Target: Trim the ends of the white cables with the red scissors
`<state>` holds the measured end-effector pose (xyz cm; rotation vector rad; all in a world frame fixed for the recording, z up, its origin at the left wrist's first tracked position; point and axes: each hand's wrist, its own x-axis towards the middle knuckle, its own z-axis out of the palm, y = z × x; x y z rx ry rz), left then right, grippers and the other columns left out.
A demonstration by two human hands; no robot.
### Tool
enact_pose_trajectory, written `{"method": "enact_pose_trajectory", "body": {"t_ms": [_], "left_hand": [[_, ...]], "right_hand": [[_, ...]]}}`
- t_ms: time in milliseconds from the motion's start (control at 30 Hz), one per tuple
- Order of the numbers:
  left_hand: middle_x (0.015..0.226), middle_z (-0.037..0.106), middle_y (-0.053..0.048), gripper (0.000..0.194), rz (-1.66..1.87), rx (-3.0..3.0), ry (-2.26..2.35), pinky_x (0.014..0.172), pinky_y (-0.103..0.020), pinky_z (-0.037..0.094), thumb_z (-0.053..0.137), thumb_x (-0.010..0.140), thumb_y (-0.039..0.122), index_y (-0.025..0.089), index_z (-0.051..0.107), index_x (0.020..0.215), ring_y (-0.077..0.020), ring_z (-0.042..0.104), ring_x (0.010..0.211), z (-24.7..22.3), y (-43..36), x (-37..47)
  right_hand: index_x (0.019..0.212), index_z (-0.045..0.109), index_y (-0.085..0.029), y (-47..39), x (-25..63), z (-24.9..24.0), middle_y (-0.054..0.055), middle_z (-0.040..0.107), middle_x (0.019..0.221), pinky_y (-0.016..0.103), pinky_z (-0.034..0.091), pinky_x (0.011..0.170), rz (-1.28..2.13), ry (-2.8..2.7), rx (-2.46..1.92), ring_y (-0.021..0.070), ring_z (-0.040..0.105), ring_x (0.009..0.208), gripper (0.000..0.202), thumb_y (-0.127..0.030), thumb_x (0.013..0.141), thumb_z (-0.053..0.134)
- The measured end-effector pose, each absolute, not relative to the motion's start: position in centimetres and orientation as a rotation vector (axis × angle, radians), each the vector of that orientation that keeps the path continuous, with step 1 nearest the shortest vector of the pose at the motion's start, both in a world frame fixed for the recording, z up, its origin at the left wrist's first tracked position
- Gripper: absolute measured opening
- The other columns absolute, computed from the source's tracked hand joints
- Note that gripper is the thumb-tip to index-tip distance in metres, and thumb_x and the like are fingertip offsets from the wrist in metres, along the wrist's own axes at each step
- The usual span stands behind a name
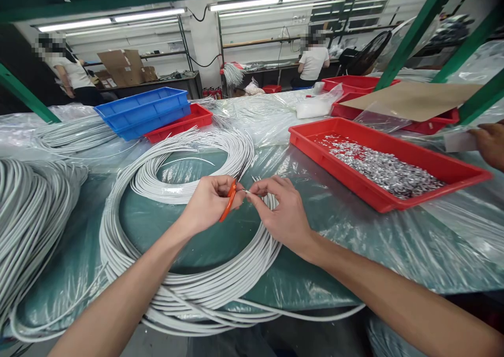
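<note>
Fingers of my left hand (210,202) are closed round orange-handled scissors (229,202), whose dark blades point up and away. My right hand (281,210) pinches the thin end of a white cable (249,191), and its fingertips nearly meet those of my left hand. Beneath both hands lies a large coil of white cable (244,275), with a smaller coil (173,191) partly overlapping it behind. What passes between the left fingertips and the cable end is too small to tell.
A red tray (331,165) of small silvery pieces stands at the right. Blue trays (145,113) rest on a red one behind the coils. More cable bundles (31,226) lie left. Another person's hand (492,144) shows at the right edge. Green posts (417,34) rise behind.
</note>
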<state>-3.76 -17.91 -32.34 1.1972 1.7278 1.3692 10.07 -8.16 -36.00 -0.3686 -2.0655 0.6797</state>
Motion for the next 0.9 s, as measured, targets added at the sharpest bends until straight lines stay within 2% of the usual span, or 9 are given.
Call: {"method": "enact_pose_trajectory", "body": {"t_ms": [167,300,633,800,900], "left_hand": [[0.052,0.045,0.006,0.007,1.406,1.180,1.704,0.045,-0.018,0.026,0.064,0.064,0.012,0.014,0.057,0.065,-0.0045,0.033,0.048,-32.34,-17.97,-3.53],[0.050,0.043,0.007,0.009,1.422,1.191,1.679,0.044,-0.018,0.025,0.063,0.064,0.012,0.014,0.055,0.063,-0.0043,0.031,0.048,-32.24,-18.11,-3.46],[0.053,0.046,0.005,0.007,1.410,1.199,1.655,0.045,-0.017,0.027,0.062,0.067,0.010,0.013,0.057,0.064,-0.0044,0.033,0.050,-31.96,-18.14,-3.45],[0.052,0.049,0.005,0.005,1.398,1.209,1.644,0.043,-0.017,0.025,0.060,0.066,0.009,0.013,0.059,0.065,-0.0041,0.032,0.047,-31.88,-18.17,-3.54],[0.052,0.053,0.004,0.005,1.381,1.210,1.639,0.042,-0.017,0.025,0.063,0.069,0.013,0.013,0.060,0.066,-0.0033,0.031,0.044,-31.84,-18.17,-3.67]], "right_hand": [[0.078,0.059,-0.022,-8.29,10.02,-35.91,-0.001,0.067,0.074,0.037,0.037,0.078,0.656,-2.074,-0.379,0.0184,0.059,0.073,0.010,-0.017,0.087,0.061],[0.078,0.061,-0.022,-8.29,10.04,-35.98,-0.001,0.067,0.075,0.037,0.036,0.079,0.726,-2.053,-0.380,0.0180,0.058,0.073,0.010,-0.018,0.086,0.063],[0.076,0.063,-0.021,-8.02,9.97,-36.15,0.001,0.067,0.072,0.038,0.040,0.083,1.026,-1.992,-0.361,0.0188,0.060,0.075,0.012,-0.022,0.087,0.063],[0.080,0.063,-0.019,-7.88,9.85,-36.25,0.002,0.068,0.072,0.034,0.045,0.077,1.271,-1.954,-0.334,0.0179,0.062,0.072,0.011,-0.027,0.088,0.064],[0.081,0.064,-0.018,-7.75,9.72,-36.09,0.002,0.069,0.071,0.032,0.046,0.074,1.429,-1.942,-0.311,0.0176,0.062,0.072,0.012,-0.028,0.088,0.064]]}}
